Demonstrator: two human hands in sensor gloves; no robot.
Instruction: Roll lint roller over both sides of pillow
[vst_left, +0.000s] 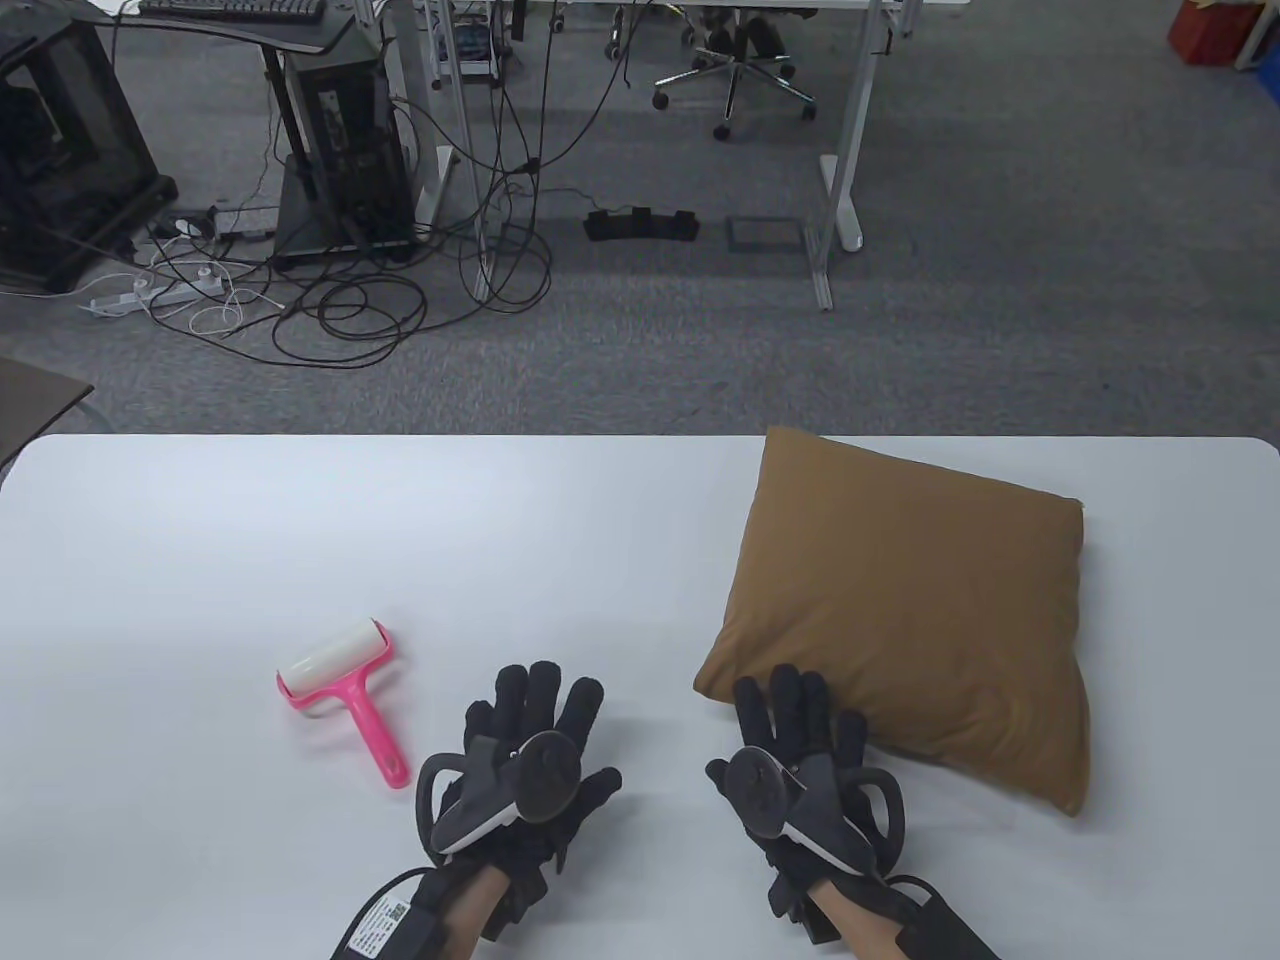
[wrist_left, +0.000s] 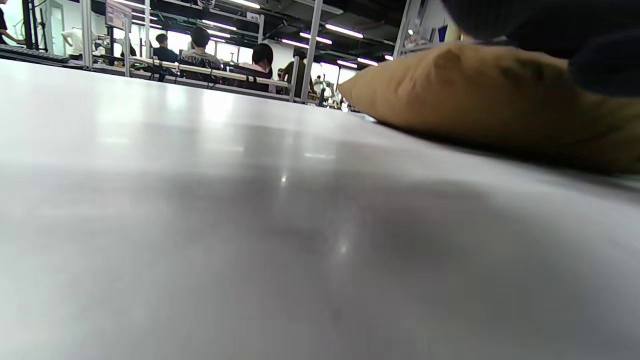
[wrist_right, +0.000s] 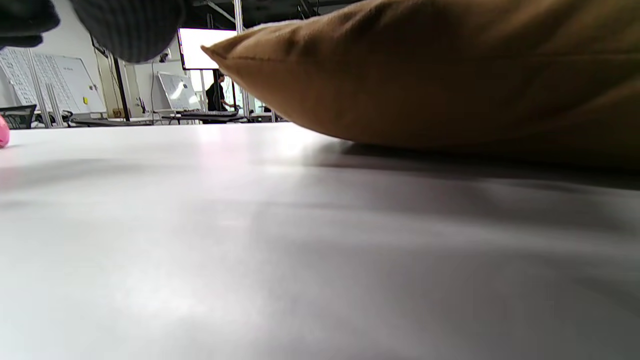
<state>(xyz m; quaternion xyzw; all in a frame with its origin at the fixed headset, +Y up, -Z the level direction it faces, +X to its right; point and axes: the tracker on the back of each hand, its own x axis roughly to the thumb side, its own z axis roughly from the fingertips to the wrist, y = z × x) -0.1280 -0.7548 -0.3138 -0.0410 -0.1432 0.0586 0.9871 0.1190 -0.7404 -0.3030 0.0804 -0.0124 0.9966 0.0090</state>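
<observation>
A tan square pillow (vst_left: 915, 610) lies flat on the right half of the white table (vst_left: 300, 520). It also shows in the left wrist view (wrist_left: 480, 95) and close up in the right wrist view (wrist_right: 450, 75). A pink lint roller (vst_left: 345, 695) with a white roll lies on the table at the left, handle pointing toward me. My left hand (vst_left: 540, 715) lies flat on the table with fingers spread, just right of the roller, holding nothing. My right hand (vst_left: 790, 715) lies flat with its fingertips at the pillow's near left corner, holding nothing.
The table's far edge runs across the middle of the table view, with grey carpet, cables (vst_left: 350, 290) and desk legs beyond. A sliver of pink from the roller (wrist_right: 3, 131) shows at the left edge of the right wrist view.
</observation>
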